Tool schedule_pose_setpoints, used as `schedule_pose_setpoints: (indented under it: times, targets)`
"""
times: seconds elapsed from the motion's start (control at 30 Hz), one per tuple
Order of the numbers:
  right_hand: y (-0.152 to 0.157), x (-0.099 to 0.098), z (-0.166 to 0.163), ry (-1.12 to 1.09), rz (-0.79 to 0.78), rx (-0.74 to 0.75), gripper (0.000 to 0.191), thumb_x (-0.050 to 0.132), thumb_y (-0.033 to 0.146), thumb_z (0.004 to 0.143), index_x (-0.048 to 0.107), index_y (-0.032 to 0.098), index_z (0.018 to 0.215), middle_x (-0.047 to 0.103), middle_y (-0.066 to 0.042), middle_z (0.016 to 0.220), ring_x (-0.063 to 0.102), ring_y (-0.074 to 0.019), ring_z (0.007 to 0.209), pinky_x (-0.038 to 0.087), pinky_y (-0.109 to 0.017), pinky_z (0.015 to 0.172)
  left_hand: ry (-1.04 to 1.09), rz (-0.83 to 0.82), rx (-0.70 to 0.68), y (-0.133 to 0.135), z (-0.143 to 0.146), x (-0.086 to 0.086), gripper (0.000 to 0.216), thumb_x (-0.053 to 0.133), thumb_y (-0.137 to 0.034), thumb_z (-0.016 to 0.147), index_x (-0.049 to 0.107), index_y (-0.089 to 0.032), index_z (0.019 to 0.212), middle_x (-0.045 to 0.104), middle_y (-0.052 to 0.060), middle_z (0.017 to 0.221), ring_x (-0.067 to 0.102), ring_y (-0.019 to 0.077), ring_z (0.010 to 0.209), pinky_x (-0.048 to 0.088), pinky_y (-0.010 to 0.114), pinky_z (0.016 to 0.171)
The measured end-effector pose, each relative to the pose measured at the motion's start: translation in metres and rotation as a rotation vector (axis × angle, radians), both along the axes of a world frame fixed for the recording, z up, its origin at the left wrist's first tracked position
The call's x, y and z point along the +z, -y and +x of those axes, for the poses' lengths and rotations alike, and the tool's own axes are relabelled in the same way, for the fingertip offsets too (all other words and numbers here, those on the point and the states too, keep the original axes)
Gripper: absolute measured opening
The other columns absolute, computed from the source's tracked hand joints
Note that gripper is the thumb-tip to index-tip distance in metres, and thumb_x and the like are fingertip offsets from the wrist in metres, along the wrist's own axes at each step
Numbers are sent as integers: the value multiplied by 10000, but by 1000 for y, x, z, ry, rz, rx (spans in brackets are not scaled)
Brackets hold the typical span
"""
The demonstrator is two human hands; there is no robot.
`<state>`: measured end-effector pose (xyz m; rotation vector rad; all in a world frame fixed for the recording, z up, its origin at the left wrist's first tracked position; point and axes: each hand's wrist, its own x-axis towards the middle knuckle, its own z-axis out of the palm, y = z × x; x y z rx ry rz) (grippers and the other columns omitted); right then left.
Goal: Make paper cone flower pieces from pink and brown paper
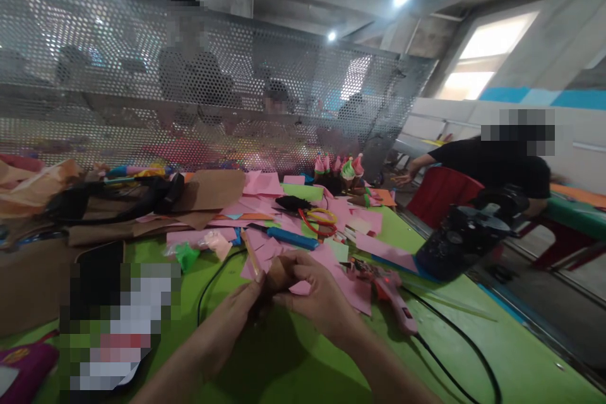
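Observation:
Both hands meet in front of me over the green table [293,366]. My left hand [243,306] is closed round a small brown piece [279,271], perhaps rolled felt or paper. A thin tan stick [250,254], maybe a pencil, rises at the left fingertips. My right hand [317,293] pinches the same brown piece from the right, fingers curled over it. Pink sheets [353,287] lie just beyond the hands. To their right rests a pink glue gun [395,303] with a lit red light. A blue utility knife [293,238] lies behind the hands.
Scissors [322,221] with red and yellow handles lie among scraps. Ice-cream-cone crafts [350,169] stand at the back. A dark tumbler [459,240] is at the right edge. Phone [99,271], brown sheets [208,190] and a black strap [118,202] are left. A person [492,161] sits right.

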<state>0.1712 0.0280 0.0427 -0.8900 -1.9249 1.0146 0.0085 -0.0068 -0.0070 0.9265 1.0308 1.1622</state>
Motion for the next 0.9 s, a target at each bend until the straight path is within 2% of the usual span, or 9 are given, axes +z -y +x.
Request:
schedule_pose_setpoints:
  times: [0.07,0.17,0.27,0.47,0.6,0.8,0.9]
  targets:
    - [0,0,0,-17,-17,12,98,795,175,705,748,212,782,659,-36,1014,598,-241,1042,459,-327,931,69,-96,-86,1,-1,4,510,590,-650,797,743,-178,911,673,25,684,593,155,640,468,259,652]
    - [-1,1,2,-19,-37,21,95,800,172,694,745,207,763,661,-38,1035,602,-244,1050,445,-338,957,112,-120,-90,2,-2,10,490,691,-637,715,742,-197,923,725,55,880,623,192,836,463,301,855]
    - [-1,3,2,-12,-64,28,88,791,143,689,723,193,712,652,-42,1066,611,-242,1036,454,-341,945,96,-111,-96,3,-3,12,525,700,-647,697,740,-213,989,735,60,939,624,208,907,440,325,931]
    - [1,-1,2,-1,-111,68,115,767,109,694,714,198,744,631,-36,1106,594,-239,1091,447,-334,968,-12,-75,-99,4,-4,13,568,662,-646,740,706,-234,1128,698,74,1185,527,271,1227,341,383,1084]
    - [1,-2,3,5,-145,84,115,768,112,686,672,175,682,605,-31,1140,590,-227,1088,434,-315,971,-87,-56,-102,3,-2,14,633,655,-648,740,671,-213,1199,647,74,1295,489,289,1286,320,404,1115]
    - [-1,-2,4,-10,-117,125,212,776,128,709,587,174,624,613,-18,1085,561,-211,1099,430,-269,926,-156,18,-55,-1,1,19,568,665,-623,728,710,-215,1120,709,72,1192,573,311,1190,433,399,1029]
    - [-2,-3,4,0,-98,132,195,785,185,730,607,181,652,612,-18,1055,554,-214,1093,424,-275,928,-176,32,-49,-2,2,21,539,661,-630,716,730,-217,1056,725,75,1153,596,324,1153,462,405,992]
